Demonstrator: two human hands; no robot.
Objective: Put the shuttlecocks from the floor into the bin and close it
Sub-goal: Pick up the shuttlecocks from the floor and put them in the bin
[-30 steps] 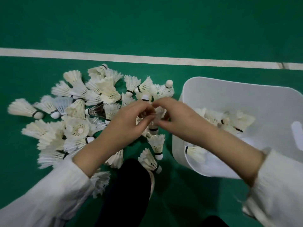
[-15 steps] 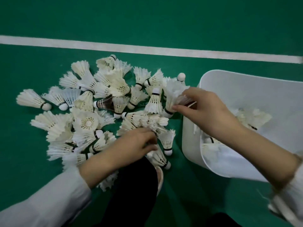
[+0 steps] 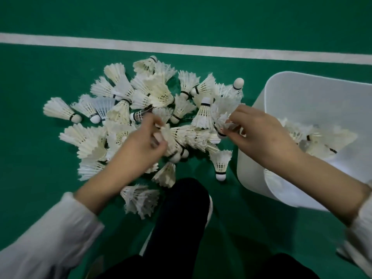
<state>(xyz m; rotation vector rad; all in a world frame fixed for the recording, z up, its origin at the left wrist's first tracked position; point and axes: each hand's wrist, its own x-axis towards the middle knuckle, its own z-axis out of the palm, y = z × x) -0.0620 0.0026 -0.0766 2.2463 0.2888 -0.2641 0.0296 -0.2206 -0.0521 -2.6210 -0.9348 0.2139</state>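
Hands: left (image 3: pixel 141 143) and right (image 3: pixel 259 133) each grip shuttlecocks (image 3: pixel 221 117) beside bin (image 3: pixel 302 93)

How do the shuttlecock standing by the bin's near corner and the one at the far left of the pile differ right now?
The corner shuttlecock stands nearly upright on its cork, feathers up; the far-left shuttlecock lies on its side, cork pointing right. The corner one sits close to the bin; the far-left one is the farthest from it. Its feathers also look slightly creamier. Both are feathered with a white cork and dark band, and both are on the floor, untouched by either hand.
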